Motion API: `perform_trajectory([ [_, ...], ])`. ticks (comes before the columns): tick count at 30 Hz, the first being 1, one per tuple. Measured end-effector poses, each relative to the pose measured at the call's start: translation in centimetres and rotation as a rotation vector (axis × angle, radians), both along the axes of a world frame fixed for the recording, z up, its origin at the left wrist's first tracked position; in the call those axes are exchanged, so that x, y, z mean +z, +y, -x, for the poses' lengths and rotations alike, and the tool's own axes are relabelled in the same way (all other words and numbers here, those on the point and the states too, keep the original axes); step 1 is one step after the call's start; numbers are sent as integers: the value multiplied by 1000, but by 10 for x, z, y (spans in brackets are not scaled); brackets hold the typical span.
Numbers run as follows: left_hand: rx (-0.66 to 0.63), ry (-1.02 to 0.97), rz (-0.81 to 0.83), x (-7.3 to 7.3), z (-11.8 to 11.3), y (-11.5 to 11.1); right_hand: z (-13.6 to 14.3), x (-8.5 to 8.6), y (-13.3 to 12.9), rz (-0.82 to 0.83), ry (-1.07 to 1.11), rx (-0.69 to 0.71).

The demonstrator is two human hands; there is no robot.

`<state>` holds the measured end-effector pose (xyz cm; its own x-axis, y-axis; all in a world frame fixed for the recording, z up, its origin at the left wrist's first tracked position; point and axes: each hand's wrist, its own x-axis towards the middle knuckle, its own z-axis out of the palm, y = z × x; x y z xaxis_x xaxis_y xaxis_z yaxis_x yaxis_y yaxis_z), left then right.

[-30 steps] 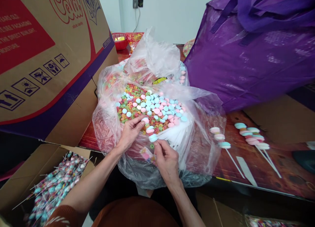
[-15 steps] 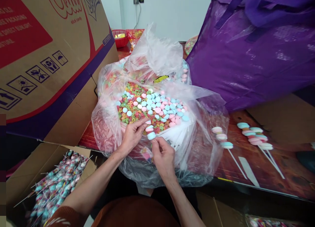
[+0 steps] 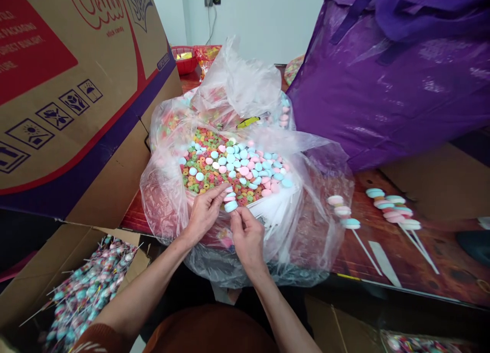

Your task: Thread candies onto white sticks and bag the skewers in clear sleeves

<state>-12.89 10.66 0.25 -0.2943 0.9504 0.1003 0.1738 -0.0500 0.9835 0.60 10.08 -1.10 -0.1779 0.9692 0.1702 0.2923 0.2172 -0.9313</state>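
Note:
Over the open plastic bag (image 3: 161, 164), my left hand (image 3: 206, 207) pinches the upper end of a candy skewer (image 3: 230, 198) with stacked pink and blue pieces. My right hand (image 3: 247, 235) is closed at the skewer's lower end, just below a blue piece; the stick is mostly hidden by the fingers. Beyond both hands lie loose blue and pink candies (image 3: 245, 164) among small coloured rings (image 3: 202, 182). White sticks (image 3: 271, 210) lie in the bag to the right of my right hand.
Finished skewers (image 3: 394, 210) and a flat white strip (image 3: 384, 263) lie on the wooden table (image 3: 360, 245) at right. A large carton (image 3: 126, 97) stands left, a purple bag (image 3: 383, 87) right. An open box of wrapped candy (image 3: 90, 281) is at lower left, a red basket (image 3: 186, 62) behind.
My right hand has moved slightly left and up towards my left hand. The pieces on the skewer sit closer together. The whole view has shifted slightly.

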Motion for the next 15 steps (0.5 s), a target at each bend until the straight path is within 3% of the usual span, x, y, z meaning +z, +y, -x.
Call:
perform_trajectory([
  [7, 54, -243, 2, 5, -2, 3, -19, 5, -2, 4, 17, 48],
  [12, 41, -85, 37, 12, 0, -2, -29, 14, -13, -20, 13, -2],
  [15, 45, 23, 37, 21, 5, -3, -51, 18, -13, -85, -24, -85],
])
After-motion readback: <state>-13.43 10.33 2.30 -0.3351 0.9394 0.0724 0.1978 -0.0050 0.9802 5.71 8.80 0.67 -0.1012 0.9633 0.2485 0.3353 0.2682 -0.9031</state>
